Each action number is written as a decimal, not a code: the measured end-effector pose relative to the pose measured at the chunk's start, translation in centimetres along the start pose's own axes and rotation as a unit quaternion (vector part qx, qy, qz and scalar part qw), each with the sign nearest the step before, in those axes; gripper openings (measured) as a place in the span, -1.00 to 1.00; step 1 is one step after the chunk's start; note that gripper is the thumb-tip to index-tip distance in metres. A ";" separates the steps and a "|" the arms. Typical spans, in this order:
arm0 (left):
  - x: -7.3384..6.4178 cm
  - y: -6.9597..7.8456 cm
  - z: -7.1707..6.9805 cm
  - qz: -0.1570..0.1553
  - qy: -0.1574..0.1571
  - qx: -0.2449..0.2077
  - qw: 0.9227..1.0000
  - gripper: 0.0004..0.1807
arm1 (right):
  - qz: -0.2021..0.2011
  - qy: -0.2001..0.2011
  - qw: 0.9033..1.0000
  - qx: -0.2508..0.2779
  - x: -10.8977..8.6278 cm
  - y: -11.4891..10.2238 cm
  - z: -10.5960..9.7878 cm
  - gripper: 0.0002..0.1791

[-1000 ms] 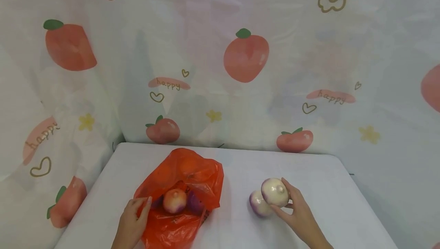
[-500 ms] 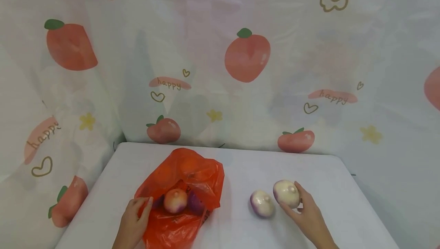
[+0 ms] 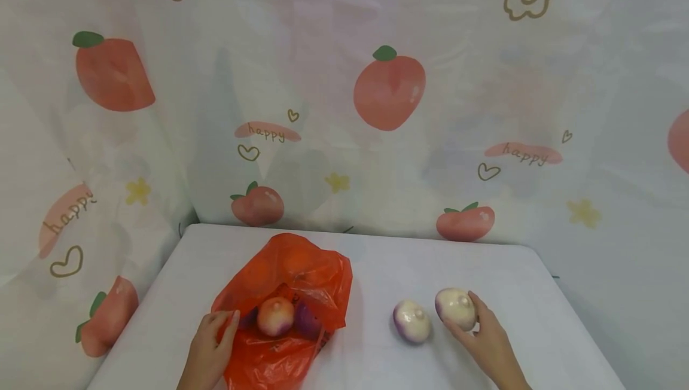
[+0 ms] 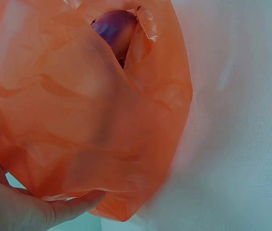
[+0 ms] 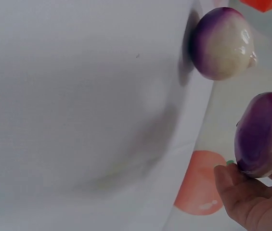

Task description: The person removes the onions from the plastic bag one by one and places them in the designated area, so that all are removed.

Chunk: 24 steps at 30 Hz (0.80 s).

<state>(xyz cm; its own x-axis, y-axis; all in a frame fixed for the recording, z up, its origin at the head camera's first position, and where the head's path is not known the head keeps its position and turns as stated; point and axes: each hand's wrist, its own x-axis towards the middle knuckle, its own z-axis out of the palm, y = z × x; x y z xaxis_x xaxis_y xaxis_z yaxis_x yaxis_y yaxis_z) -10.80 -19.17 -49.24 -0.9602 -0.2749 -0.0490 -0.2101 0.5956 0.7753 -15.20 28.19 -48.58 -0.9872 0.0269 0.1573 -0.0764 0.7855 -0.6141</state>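
My right hand (image 3: 487, 339) grips a white onion with a purple end (image 3: 456, 307), thumb and fingers on opposite sides of it. In the right wrist view this onion (image 5: 258, 137) hangs above the table with its purple end facing the camera. Just left of it, a second white-and-purple onion (image 3: 412, 322) rests on the table. On the left, my left hand (image 3: 206, 345) pinches the edge of a red plastic bag (image 3: 269, 360). At the bag's mouth show an orange-tinted onion (image 3: 276, 317) and a dark purple one (image 3: 307, 320), partly covered by the plastic.
Several round orange shapes show through the bag's far part. The white table (image 3: 371, 258) backs onto a hanging cloth (image 3: 312, 37) printed with fruit, hearts and flowers, and a cloth side (image 3: 32, 151) stands at the left.
My right hand has moved the onion to the right and slightly toward me, apart from the one on the table it overlapped before. The left hand and bag stay put.
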 end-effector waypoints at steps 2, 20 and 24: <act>0.0 0.0 0.0 -0.002 -0.002 0.000 1.000 -0.36 | 0.007 -0.012 1.000 -0.002 0.0 0.2 0.1 -0.06; -0.2 0.1 0.1 -0.013 -0.002 -0.004 1.000 -0.35 | 0.019 -0.026 0.999 -0.032 0.3 2.1 1.3 -0.06; -0.2 0.1 0.0 -0.007 -0.002 0.000 1.000 -0.36 | 0.009 -0.028 0.999 -0.031 0.9 2.3 1.5 -0.05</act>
<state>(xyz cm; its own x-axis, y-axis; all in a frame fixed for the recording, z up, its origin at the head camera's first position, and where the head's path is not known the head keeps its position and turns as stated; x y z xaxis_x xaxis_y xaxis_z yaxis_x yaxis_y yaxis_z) -10.65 -19.07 -49.14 -0.9578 -0.2804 -0.0631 -0.2242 0.5917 0.7744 -16.49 29.05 -51.01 -0.9948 0.0080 0.1014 -0.0512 0.8221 -0.5670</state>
